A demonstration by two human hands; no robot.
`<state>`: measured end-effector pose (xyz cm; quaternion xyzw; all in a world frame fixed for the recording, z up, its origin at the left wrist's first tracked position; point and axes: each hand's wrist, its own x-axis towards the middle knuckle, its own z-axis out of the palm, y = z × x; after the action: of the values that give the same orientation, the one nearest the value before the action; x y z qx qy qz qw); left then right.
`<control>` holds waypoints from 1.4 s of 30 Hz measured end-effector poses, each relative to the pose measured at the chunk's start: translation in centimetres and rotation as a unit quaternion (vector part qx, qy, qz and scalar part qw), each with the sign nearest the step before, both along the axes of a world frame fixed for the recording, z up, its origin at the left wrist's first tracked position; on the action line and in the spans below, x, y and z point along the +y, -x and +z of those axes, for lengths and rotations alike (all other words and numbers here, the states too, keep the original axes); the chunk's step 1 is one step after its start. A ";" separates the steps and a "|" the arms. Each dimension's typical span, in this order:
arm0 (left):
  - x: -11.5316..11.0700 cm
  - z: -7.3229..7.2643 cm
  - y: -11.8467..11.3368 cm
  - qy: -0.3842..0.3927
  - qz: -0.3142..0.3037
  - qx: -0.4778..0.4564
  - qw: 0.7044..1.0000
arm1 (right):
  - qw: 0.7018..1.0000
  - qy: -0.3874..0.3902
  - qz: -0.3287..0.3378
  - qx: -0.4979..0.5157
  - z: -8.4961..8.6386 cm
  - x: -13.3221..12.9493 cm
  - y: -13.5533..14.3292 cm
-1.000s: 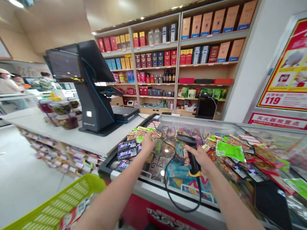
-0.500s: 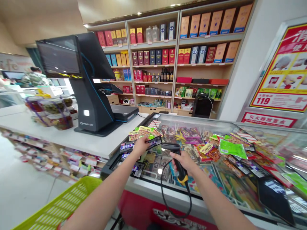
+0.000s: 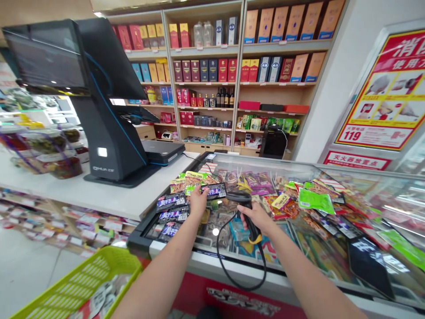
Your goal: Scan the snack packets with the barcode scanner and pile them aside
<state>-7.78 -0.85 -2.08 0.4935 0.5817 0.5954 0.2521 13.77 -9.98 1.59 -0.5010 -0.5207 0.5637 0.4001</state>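
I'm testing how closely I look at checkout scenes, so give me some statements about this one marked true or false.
1. The left hand is holding a black packet. True.
2. The right hand is empty. False: it grips a handheld scanner.
3. The scanner's cable hangs in a loop at the front of the glass-topped case. True.
4. The bright green packet lies in the basket. False: it lies on the glass-topped case, on the right, among other packets.
5. The black checkout terminal stands on the white counter. True.
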 end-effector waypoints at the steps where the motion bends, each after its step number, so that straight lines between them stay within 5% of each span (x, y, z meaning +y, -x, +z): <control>1: -0.1 0.0 -0.1 -0.003 0.005 0.009 1.000 | 1.000 0.004 0.001 -0.001 -0.2 -0.1 0.1; 20: -0.7 -0.2 -0.6 -0.030 0.005 -0.022 0.999 | 0.999 0.034 -0.019 -0.026 -0.2 -0.1 0.9; 29: -0.1 0.8 -1.7 -0.017 -0.009 0.038 0.999 | 1.000 0.010 -0.024 0.013 0.6 -0.4 0.0; 34: 1.2 1.0 -6.9 -0.023 -0.092 -0.042 0.995 | 0.996 0.012 -0.077 0.030 1.0 -1.4 -2.9; 42: 1.1 1.3 -20.6 0.010 -0.243 -0.107 0.964 | 0.977 -0.008 -0.202 0.066 0.9 -4.6 -11.8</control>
<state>12.86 0.20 -0.74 0.5514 0.4195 0.5596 0.4548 25.59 -14.53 2.51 -0.5541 -0.3856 0.4993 0.5431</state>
